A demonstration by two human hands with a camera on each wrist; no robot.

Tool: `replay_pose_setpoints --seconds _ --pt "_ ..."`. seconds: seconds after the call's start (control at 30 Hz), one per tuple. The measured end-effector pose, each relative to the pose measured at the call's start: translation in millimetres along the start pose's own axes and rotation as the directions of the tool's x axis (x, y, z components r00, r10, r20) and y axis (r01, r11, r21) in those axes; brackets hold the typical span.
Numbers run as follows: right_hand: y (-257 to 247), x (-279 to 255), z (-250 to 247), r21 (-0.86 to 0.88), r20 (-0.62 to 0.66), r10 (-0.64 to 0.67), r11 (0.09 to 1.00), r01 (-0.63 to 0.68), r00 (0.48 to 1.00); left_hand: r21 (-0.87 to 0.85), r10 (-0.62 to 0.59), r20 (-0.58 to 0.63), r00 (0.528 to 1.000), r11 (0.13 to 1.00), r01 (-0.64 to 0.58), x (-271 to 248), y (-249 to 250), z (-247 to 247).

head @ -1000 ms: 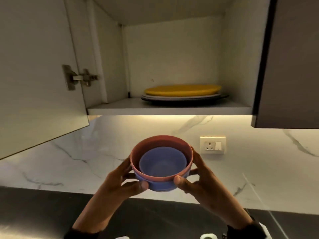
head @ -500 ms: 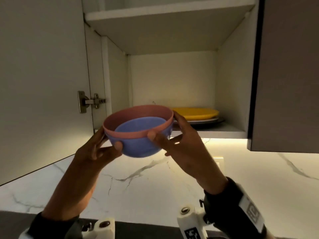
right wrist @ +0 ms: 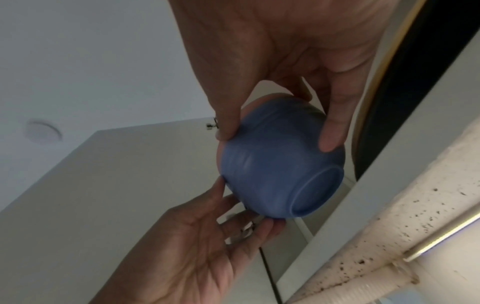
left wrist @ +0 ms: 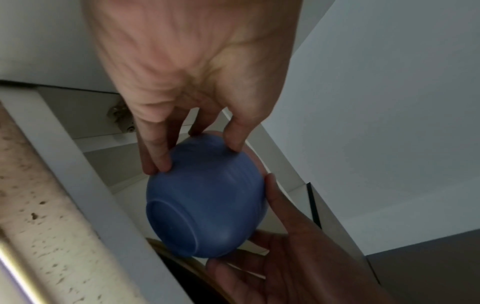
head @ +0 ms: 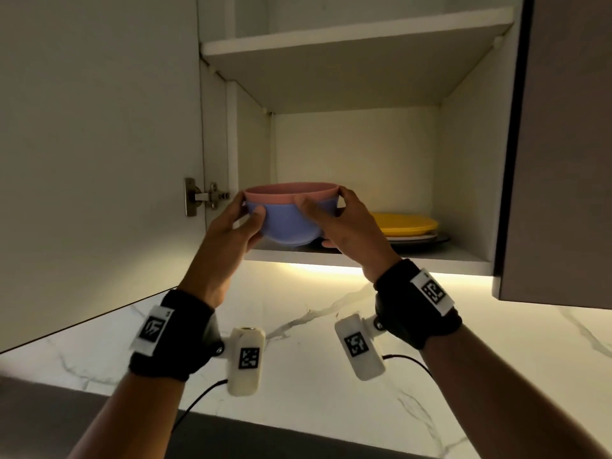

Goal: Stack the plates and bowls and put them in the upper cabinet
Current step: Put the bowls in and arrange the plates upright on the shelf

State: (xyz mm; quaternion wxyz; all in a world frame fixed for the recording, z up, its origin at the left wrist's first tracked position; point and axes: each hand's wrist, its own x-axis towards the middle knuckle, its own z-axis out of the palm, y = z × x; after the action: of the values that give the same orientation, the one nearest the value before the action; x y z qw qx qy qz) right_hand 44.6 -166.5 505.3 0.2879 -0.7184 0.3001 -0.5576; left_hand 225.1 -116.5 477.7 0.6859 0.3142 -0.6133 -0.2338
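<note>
A stack of nested bowls, pink rim [head: 291, 192] over a blue outer bowl [head: 288, 228], hangs at the front left of the cabinet's lower shelf [head: 430, 256]. My left hand [head: 246, 210] grips its left side and my right hand [head: 326, 215] its right side. Whether the base touches the shelf I cannot tell. From below, the left wrist view shows the blue bowl [left wrist: 207, 205] with left fingertips [left wrist: 158, 162] on its wall. The right wrist view shows the blue bowl [right wrist: 280, 164] between the right hand's thumb and fingers [right wrist: 330, 142]. A yellow plate [head: 405, 223] tops a plate stack to the right.
The pale cabinet door [head: 99, 160] stands open on the left, its hinge [head: 205, 197] close to my left fingers. An upper shelf [head: 347, 44] sits above. A dark shut door [head: 563, 160] bounds the right. Below are the marble backsplash [head: 298, 346] and dark counter [head: 231, 435].
Both hands have lifted the bowl stack from low in front of the backsplash up to the lower shelf, left of the plates. The grip on it is the same.
</note>
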Motion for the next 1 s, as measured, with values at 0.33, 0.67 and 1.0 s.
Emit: replay_pose_setpoints --seconds 0.33,0.67,1.0 --pt "8 23 28 -0.264 0.034 0.037 0.964 -0.027 0.999 0.156 -0.026 -0.149 0.989 0.986 0.05 24 -11 -11" --pt "9 44 42 -0.534 0.019 -0.011 0.845 0.019 1.0 0.446 0.037 -0.285 0.958 0.889 0.098 41 -29 -12" --pt "5 55 46 -0.698 0.126 0.07 0.715 0.038 0.99 0.759 0.267 -0.322 0.908 0.647 0.079 49 -25 8"
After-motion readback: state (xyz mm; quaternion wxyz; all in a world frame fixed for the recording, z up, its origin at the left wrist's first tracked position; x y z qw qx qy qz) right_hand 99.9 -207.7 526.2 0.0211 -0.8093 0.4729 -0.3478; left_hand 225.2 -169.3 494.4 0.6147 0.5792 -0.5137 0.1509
